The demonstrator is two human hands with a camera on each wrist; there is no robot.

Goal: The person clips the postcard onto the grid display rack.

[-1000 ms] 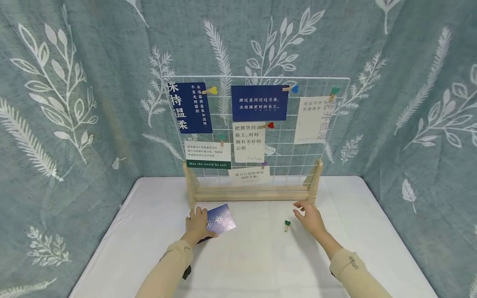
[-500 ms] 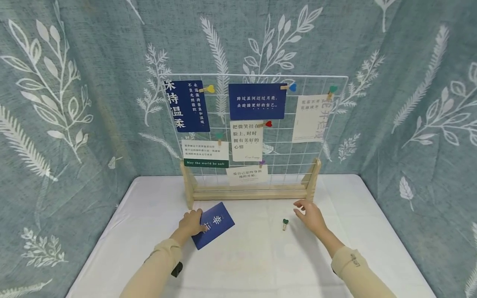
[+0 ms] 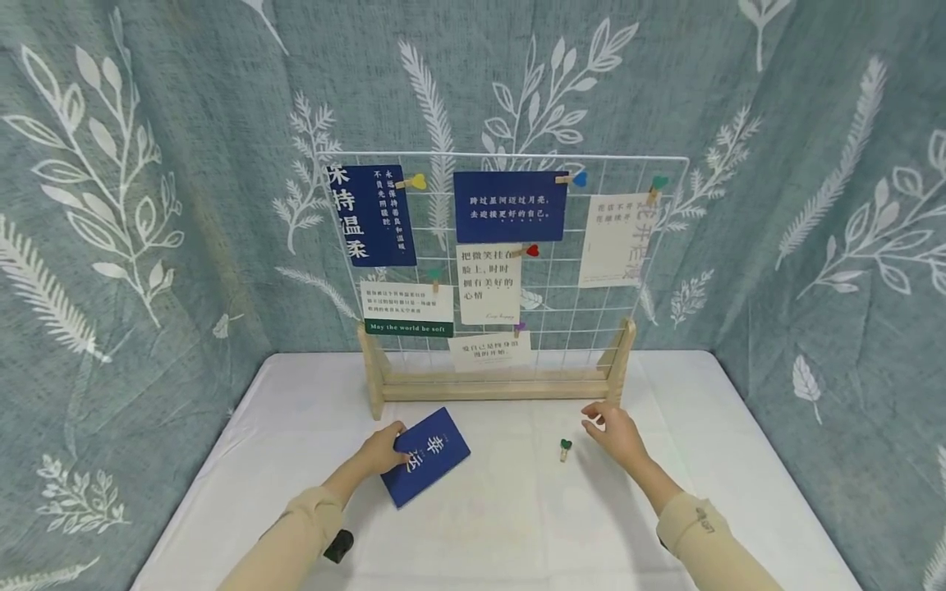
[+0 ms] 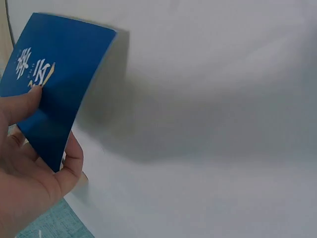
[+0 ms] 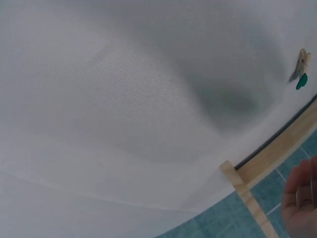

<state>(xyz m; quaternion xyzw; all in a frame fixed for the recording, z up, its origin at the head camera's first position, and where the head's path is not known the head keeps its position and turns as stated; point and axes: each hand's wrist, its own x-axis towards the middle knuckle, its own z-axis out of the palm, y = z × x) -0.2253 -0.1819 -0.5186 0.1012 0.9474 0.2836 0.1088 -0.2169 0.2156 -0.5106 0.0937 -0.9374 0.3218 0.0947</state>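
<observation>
My left hand [image 3: 382, 448] pinches a dark blue card [image 3: 436, 464] with white lettering, its thumb on the printed face and fingers behind. In the left wrist view the card [image 4: 74, 54] is tilted and casts a shadow on the white cloth. My right hand [image 3: 619, 435] is raised at the right with loosely bent fingers and nothing between them. Just left of it on the cloth lies a small wooden clothespin with a green heart [image 3: 565, 449]. In the right wrist view the clothespin [image 5: 302, 64] is at the right edge, above part of the right hand [image 5: 301, 201].
A white wire grid [image 3: 562, 308] on a wooden stand [image 3: 495, 391] rises behind the hands. Several cards hang on it from heart clothespins, such as a blue card [image 3: 510, 226] at the top. A leaf-patterned curtain [image 3: 222, 205] encloses the white table [image 3: 517, 525].
The blue card turned so its face shows plainly without glare, and the left hand shifted slightly left, now at the card's left edge. The right hand and clothespin stayed in place.
</observation>
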